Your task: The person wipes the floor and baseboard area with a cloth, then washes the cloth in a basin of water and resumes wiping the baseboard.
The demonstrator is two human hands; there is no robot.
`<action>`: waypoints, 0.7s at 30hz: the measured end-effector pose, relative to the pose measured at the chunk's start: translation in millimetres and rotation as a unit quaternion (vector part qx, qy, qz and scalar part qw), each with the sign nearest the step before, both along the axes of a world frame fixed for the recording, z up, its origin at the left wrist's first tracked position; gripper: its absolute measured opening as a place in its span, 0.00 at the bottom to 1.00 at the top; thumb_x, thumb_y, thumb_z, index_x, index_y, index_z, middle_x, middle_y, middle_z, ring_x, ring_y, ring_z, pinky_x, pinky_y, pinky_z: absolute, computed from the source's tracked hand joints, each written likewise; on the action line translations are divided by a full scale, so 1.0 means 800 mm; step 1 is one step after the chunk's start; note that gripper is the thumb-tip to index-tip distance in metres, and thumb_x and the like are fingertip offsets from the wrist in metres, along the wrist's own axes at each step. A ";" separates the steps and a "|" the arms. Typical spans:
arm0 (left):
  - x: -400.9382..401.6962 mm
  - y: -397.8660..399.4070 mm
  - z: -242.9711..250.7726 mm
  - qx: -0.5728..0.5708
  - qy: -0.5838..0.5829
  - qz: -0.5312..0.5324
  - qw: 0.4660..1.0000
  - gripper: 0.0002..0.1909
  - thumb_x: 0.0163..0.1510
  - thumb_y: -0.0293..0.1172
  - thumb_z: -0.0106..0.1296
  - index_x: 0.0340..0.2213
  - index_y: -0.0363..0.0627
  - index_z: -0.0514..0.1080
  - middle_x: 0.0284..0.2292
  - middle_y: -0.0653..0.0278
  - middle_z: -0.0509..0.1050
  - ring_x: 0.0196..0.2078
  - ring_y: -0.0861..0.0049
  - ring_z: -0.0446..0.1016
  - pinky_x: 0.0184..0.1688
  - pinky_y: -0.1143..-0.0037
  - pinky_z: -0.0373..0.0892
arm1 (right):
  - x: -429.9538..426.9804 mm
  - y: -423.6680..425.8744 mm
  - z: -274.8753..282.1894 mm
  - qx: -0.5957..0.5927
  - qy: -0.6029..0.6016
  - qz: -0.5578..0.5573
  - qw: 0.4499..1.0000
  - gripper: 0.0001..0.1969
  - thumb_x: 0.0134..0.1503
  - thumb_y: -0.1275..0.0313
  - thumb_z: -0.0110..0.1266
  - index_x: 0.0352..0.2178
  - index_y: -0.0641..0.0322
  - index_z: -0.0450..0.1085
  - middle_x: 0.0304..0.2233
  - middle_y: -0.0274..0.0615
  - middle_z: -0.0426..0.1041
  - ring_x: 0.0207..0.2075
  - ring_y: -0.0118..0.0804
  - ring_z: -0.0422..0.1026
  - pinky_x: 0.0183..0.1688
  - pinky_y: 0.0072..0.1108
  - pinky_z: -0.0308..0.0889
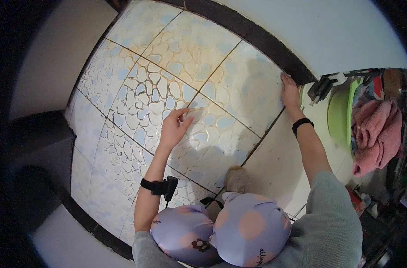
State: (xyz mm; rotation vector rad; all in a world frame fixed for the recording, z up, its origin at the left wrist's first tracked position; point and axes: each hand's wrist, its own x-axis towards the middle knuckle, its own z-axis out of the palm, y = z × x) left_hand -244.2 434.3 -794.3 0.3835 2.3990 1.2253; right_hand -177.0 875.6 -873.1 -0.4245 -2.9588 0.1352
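Over the patterned floor tiles [176,83], my left hand [176,126] is held with thumb and fingers apart and nothing between them. Its fingertips are near a dark grout line; whether they touch the floor I cannot tell. My right hand [290,93] rests palm down on the floor at the right, close to the dark baseboard [273,43]. Black bands circle both wrists, and a small black device [170,188] sits on the left one. My bent knees, in lilac trousers with peach spots [252,224], are at the bottom.
Right of my right hand are a black plug or adapter [320,89] and a green basin [339,117] with a pink fluffy cloth [377,134]. Various items lie beyond it. A dark box-like object [44,144] stands at the left, and white walls border the floor.
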 end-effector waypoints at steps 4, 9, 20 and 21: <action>-0.008 0.011 0.014 -0.015 -0.004 -0.021 1.000 0.17 0.45 0.36 0.57 0.37 0.39 0.72 0.21 0.64 0.66 0.22 0.78 0.62 0.25 0.78 0.61 | -0.040 -0.031 0.005 -0.030 -0.040 -0.107 0.993 0.22 0.46 0.83 0.41 0.46 0.67 0.63 0.47 0.50 0.65 0.51 0.49 0.62 0.54 0.31 0.58; -0.009 0.037 0.010 -0.004 -0.037 -0.035 0.999 0.17 0.45 0.35 0.57 0.37 0.40 0.72 0.20 0.65 0.65 0.21 0.79 0.61 0.24 0.79 0.60 | -0.117 -0.106 -0.021 -0.191 0.130 -0.002 0.973 0.13 0.54 0.75 0.38 0.39 0.70 0.65 0.39 0.52 0.70 0.42 0.44 0.68 0.47 0.30 0.62; -0.002 0.023 0.016 0.006 -0.047 -0.021 0.999 0.16 0.46 0.35 0.56 0.36 0.40 0.72 0.20 0.66 0.65 0.21 0.80 0.61 0.24 0.80 0.60 | -0.033 -0.051 0.004 -0.261 0.108 -0.041 0.958 0.16 0.55 0.75 0.39 0.45 0.64 0.65 0.46 0.52 0.66 0.48 0.45 0.65 0.49 0.27 0.61; -0.002 0.022 0.015 0.009 -0.047 -0.024 0.999 0.16 0.46 0.35 0.56 0.36 0.40 0.72 0.20 0.66 0.65 0.21 0.80 0.61 0.24 0.80 0.60 | -0.025 -0.021 -0.007 -0.105 0.104 -0.021 0.989 0.17 0.55 0.73 0.41 0.46 0.64 0.64 0.46 0.55 0.66 0.48 0.47 0.64 0.49 0.29 0.60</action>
